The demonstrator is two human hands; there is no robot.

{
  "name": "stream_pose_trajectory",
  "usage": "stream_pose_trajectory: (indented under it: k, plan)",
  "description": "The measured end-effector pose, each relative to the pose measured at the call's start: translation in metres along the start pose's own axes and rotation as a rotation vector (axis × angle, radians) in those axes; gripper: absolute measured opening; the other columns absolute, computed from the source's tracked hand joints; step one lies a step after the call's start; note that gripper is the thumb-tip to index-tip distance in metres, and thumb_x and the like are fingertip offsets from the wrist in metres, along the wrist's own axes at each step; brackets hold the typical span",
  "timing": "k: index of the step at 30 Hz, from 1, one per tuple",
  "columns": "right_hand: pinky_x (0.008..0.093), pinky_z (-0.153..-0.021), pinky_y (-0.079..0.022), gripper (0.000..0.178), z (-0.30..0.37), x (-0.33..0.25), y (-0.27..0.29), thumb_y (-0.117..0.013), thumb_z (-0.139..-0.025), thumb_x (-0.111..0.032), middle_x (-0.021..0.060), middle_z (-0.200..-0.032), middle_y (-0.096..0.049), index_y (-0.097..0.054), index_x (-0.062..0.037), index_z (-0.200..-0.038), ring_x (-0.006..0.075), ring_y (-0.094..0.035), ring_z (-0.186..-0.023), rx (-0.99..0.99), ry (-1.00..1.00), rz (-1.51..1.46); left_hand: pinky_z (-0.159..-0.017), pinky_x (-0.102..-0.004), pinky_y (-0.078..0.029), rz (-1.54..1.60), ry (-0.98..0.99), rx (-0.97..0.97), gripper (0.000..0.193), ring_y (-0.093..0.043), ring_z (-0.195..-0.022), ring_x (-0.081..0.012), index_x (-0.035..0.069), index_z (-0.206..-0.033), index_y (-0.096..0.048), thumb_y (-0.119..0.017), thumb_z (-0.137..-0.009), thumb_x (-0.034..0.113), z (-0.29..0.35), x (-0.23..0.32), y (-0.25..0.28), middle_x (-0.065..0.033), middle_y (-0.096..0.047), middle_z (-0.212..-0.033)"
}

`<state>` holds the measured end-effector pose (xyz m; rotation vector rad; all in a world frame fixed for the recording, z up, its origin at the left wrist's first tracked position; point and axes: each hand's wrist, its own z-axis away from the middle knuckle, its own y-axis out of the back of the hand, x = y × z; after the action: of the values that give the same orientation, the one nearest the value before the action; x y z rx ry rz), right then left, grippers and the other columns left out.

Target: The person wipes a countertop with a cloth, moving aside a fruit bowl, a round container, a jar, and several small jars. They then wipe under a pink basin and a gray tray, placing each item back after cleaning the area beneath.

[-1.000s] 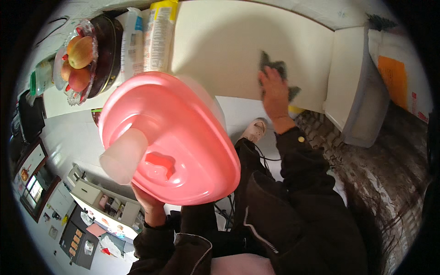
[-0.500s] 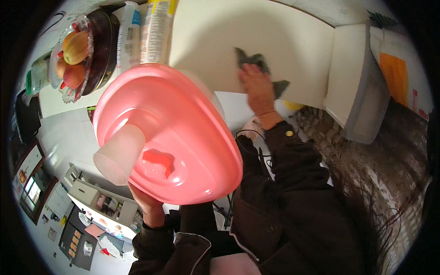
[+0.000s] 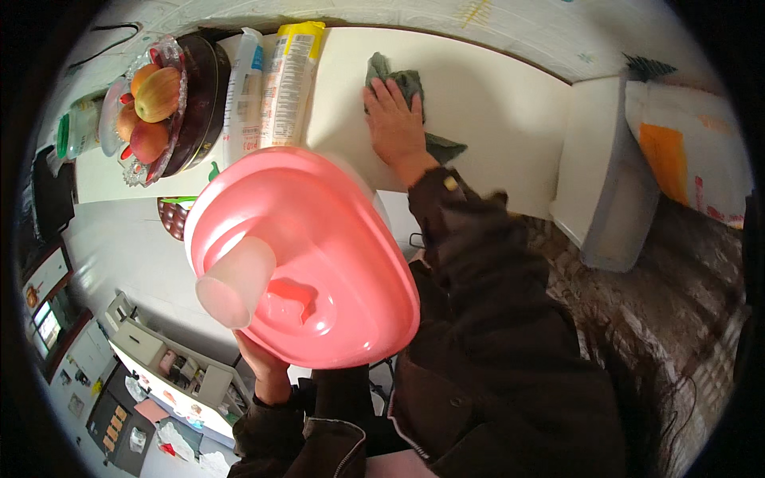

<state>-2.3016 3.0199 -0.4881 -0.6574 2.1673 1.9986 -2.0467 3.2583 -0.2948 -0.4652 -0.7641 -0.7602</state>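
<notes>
Cloth [image 3: 409, 79] — leftward, under right hand [image 3: 397, 134]

R hand [image 3: 397, 131] on cloth [image 3: 444, 148], L hand [image 3: 265, 368] w/ basin [image 3: 355, 267]

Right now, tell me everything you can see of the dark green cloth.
The dark green cloth looks like soft fabric, rumpled and bunched rather than spread flat. It lies on the white tabletop, its folds gathered at the upper end, one pointed corner jutting out to the lower right. The right hand rests on it palm down, fingers extended over the folds, hiding its middle. I can't tell whether it's wet.
</notes>
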Motion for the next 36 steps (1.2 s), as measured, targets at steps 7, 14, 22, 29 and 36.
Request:
stream_pose_trajectory:
  k: [7, 14, 22, 29, 36]
  plan:
    - [0.0489, -0.103, -0.031, 0.047, -0.015, 0.139, 0.021, -0.045, -0.083, -0.004, 0.0073, -0.139, -0.042, -0.047, -0.0087, -0.13, 0.0267, -0.036, -0.13, 0.206, -0.172, 0.147, -0.101, -0.0406, -0.039, -0.053, 0.053, 0.038, 0.059, -0.046, -0.119, -0.0257, 0.005, -0.136, -0.034, -0.031, -0.097, 0.05, 0.001, 0.0, 0.011, -0.0114, -0.044, -0.131]
    - [0.0417, -0.107, -0.03, 0.048, 0.036, 0.153, 0.064, -0.043, -0.08, 0.006, 0.0193, -0.133, -0.046, -0.046, 0.0012, -0.128, 0.0331, -0.039, -0.128, 0.32, -0.469, -0.023, -0.094, -0.0406, -0.044, 0.059, 0.011, 0.036, 0.052, -0.05, -0.113, -0.0264, 0.004, -0.133, -0.036, -0.035, -0.097, 0.042, -0.001, -0.001, 0.001, -0.0125, -0.047, -0.127]
    - [0.0508, -0.103, -0.031, 0.041, -0.068, 0.051, -0.023, -0.045, -0.083, -0.005, 0.0078, -0.132, -0.049, -0.052, -0.0082, -0.123, 0.0272, -0.041, -0.127, 0.254, 0.151, -0.059, -0.092, -0.0404, -0.044, -0.172, -0.051, 0.088, 0.064, -0.052, -0.11, -0.0273, 0.001, -0.132, -0.037, -0.035, -0.094, 0.053, 0.001, -0.01, 0.026, -0.0136, -0.05, -0.122]
    - [0.0426, -0.104, -0.034, 0.045, 0.025, 0.191, 0.053, -0.05, -0.079, 0.004, 0.0175, -0.132, -0.046, -0.049, 0.0022, -0.124, 0.0336, -0.041, -0.125, 0.169, -0.258, 0.217, -0.099, -0.0405, -0.04, 0.082, 0.0, -0.057, 0.057, -0.047, -0.118, -0.0267, 0.002, -0.136, -0.033, -0.035, -0.097, 0.044, -0.003, -0.007, 0.024, -0.0133, -0.045, -0.13]
    - [0.0418, -0.106, -0.031, 0.039, -0.034, 0.083, 0.025, -0.04, -0.083, 0.0, 0.0188, -0.126, -0.049, -0.053, 0.003, -0.119, 0.0334, -0.043, -0.122, 0.413, 0.124, -0.194, -0.098, -0.042, -0.04, 0.021, -0.015, -0.002, 0.056, -0.048, -0.117, -0.0273, 0.003, -0.135, -0.035, -0.034, -0.097, 0.044, -0.003, -0.007, 0.016, -0.0134, -0.046, -0.129]
